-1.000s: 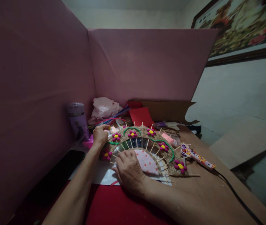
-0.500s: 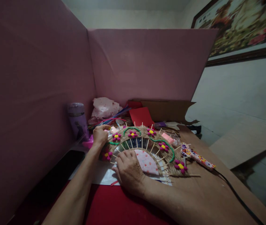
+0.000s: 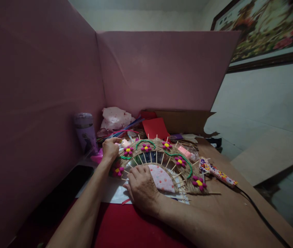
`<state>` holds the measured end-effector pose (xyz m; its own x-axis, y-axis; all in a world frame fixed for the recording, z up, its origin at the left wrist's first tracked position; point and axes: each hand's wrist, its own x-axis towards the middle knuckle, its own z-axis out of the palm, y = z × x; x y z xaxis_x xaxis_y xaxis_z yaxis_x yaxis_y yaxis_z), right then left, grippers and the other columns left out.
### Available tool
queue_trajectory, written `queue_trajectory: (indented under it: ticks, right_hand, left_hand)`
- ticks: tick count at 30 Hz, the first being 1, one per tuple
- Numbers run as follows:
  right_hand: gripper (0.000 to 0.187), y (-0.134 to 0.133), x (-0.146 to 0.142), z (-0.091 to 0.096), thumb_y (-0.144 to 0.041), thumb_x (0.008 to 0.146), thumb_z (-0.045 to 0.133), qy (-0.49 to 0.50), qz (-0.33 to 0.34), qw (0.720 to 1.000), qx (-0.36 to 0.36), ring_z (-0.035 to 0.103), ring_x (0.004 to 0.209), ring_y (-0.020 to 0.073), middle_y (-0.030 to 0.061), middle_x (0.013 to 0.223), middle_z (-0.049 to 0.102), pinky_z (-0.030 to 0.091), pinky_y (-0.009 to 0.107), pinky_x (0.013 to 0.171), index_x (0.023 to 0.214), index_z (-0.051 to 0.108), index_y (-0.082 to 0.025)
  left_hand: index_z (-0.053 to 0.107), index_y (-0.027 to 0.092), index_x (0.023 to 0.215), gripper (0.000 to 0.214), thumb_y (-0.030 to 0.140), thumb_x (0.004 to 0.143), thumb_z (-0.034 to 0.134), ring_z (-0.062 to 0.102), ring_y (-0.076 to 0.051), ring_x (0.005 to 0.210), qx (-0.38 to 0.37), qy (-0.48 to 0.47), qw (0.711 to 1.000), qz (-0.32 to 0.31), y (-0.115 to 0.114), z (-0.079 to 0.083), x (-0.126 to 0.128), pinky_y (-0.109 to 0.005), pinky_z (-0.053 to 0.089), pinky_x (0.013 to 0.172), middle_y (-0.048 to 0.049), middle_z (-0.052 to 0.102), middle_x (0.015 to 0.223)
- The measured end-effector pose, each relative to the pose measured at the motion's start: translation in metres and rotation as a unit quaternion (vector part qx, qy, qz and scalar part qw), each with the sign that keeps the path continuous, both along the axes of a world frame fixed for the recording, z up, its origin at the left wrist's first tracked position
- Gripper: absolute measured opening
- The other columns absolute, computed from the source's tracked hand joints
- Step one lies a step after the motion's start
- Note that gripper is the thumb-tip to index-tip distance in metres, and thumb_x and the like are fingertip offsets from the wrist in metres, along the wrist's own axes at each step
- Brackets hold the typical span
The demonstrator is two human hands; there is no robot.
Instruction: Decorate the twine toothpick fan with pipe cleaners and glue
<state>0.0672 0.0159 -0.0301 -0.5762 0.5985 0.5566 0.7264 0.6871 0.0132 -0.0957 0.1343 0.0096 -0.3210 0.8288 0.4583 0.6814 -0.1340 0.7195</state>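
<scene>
A half-round handmade fan [image 3: 172, 151] of thin sticks woven with brown twine lies in front of me. Purple and yellow flowers and green curling stems decorate its band, and a white cloth piece with red dots [image 3: 160, 179] covers its inner centre. My right hand [image 3: 142, 186] rests on the lower left of that cloth, thumb apart and fingers lightly bent. At the fan's upper left edge is my left hand [image 3: 110, 148], its fingers drawn together; what lies between the fingertips is too small to make out. White sheeting [image 3: 115, 194] shows under the fan.
A flower-patterned glue gun [image 3: 217, 172] with a black cord lies to the right. Purple bottle [image 3: 86, 132], black phone-like slab [image 3: 71, 182] and pink bundle [image 3: 117, 117] are on the left. Behind the fan are red card [image 3: 156, 128], cardboard [image 3: 185, 122] and pink partitions [image 3: 162, 69].
</scene>
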Motion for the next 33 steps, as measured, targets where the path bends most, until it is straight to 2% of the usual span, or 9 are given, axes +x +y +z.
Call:
queue_trajectory:
  ticks: [33]
  right_hand:
    - [0.023,-0.0021,-0.0002,0.0025,-0.037,0.083,0.055,-0.006,-0.007,1.000,-0.005,0.044,0.085,0.0241,0.0104,0.087,0.057,0.033,0.039,0.073,0.084,0.058,-0.013]
  left_hand:
    - [0.073,0.016,0.088,0.044,0.004,0.058,0.042,0.066,-0.016,0.084,-0.006,0.011,1.000,0.003,-0.0039,0.0026,0.0032,-0.022,0.047,0.078,-0.0049,0.073,0.086]
